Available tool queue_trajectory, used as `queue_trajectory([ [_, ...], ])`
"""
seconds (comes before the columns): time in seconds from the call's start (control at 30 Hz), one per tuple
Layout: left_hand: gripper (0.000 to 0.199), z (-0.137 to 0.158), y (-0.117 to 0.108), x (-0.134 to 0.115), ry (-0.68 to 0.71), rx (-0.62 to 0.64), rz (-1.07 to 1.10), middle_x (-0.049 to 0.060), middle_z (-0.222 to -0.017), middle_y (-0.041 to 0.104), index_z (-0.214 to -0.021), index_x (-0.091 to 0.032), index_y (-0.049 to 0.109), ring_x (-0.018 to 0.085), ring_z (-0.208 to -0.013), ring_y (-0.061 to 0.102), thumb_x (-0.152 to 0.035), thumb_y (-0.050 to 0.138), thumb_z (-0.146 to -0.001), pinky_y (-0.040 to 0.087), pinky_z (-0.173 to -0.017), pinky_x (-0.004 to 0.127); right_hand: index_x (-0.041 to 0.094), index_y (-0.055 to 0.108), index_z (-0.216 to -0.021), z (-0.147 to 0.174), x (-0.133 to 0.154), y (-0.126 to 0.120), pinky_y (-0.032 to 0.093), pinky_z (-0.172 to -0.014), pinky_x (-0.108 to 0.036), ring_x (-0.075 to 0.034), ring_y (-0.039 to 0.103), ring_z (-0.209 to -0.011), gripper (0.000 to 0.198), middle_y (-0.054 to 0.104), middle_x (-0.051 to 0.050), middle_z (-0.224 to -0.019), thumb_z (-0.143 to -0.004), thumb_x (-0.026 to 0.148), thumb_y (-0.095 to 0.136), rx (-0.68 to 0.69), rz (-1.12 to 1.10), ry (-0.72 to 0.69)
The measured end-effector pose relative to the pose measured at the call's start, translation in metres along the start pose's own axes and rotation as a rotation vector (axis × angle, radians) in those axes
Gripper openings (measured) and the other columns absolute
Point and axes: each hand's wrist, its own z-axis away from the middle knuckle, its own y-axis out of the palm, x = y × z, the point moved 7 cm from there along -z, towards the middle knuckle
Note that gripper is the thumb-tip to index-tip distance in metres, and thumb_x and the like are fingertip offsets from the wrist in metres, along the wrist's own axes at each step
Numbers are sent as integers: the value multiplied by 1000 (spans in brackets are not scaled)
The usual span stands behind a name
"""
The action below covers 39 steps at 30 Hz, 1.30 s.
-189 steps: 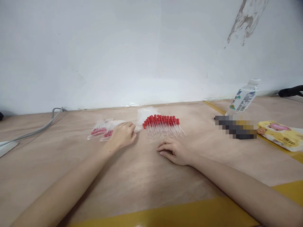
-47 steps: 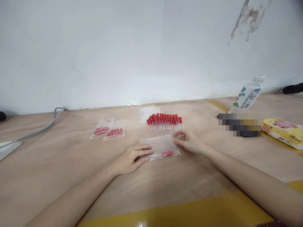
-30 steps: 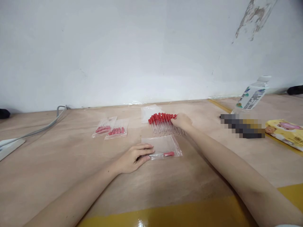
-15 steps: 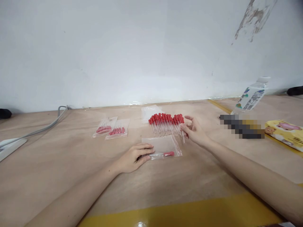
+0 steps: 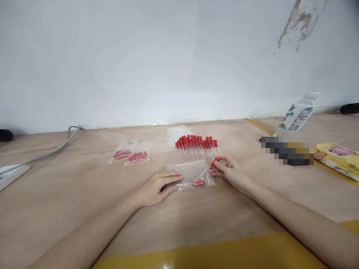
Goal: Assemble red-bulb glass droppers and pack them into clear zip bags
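Observation:
A clear zip bag (image 5: 186,172) lies flat on the table with one red-bulbed dropper (image 5: 199,183) inside it. My left hand (image 5: 159,186) rests on the bag's left end, fingers stretched out and thumb apart. Between thumb and fingers, my right hand (image 5: 228,170) pinches another dropper (image 5: 215,161) by its red bulb. Its thin clear tube points left, at the bag's right-hand end; whether the tip is inside is hard to make out. Just behind the bag lies a row of several droppers (image 5: 196,144), red bulbs toward the wall.
Two filled zip bags (image 5: 139,155) of droppers lie to the left. More flat clear bags (image 5: 175,134) sit behind the row. At right are a tilted bottle (image 5: 298,116), a blurred dark object (image 5: 286,151) and a yellow packet (image 5: 338,157). A grey cable (image 5: 61,147) runs at left.
My right hand has come from the row's right end down toward the bag, bringing a dropper that now lies sideways instead of upright. My left hand stays on the bag.

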Motion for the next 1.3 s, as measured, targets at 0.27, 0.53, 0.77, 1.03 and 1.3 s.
queue_trajectory([
  [0.27, 36, 0, 1, 2, -19, 17, -16, 6, -125, 54, -123, -22, 51, 20, -115, 49, -26, 46, -87, 38, -100, 38, 17, 64, -78, 0, 19, -9, 37, -48, -23, -9, 45, -54, 27, 55, 1, -63, -67, 41, 67, 274, 657, -236],
  [0.53, 36, 0, 0, 1, -11, 4, -1, 7, -124, 55, -123, -23, 51, 20, -115, 49, -25, 47, -87, 38, -99, 38, 23, 71, -80, 11, 27, 28, 38, -64, -28, -14, 47, -66, 19, 52, -1, -63, -79, 34, 56, 310, 907, -559],
  [0.77, 37, 2, 2, 4, -8, 5, -20, 6, -125, 54, -124, -22, 51, 19, -115, 49, -25, 47, -87, 38, -100, 37, 17, 59, -54, 11, 24, 32, 37, -57, -25, -12, 47, -59, 29, 52, -1, -57, -75, 36, 59, 233, 815, -568],
  [1.03, 36, -1, 2, 3, -3, 4, -39, 7, -123, 55, -122, -22, 52, 20, -114, 50, -24, 46, -87, 39, -99, 38, 17, 65, -69, -36, 45, -15, 37, -52, -24, -12, 50, -55, 22, 62, -2, -63, -72, 36, 57, -42, 820, -398],
  [1.3, 36, 1, 2, 3, 14, -4, -40, 7, -124, 55, -123, -22, 52, 20, -114, 50, -24, 46, -87, 40, -98, 38, 16, 68, -89, -113, 53, -51, 41, -71, -30, -21, 59, -79, 30, 65, -6, -79, -70, 37, 59, -461, 919, -174],
])
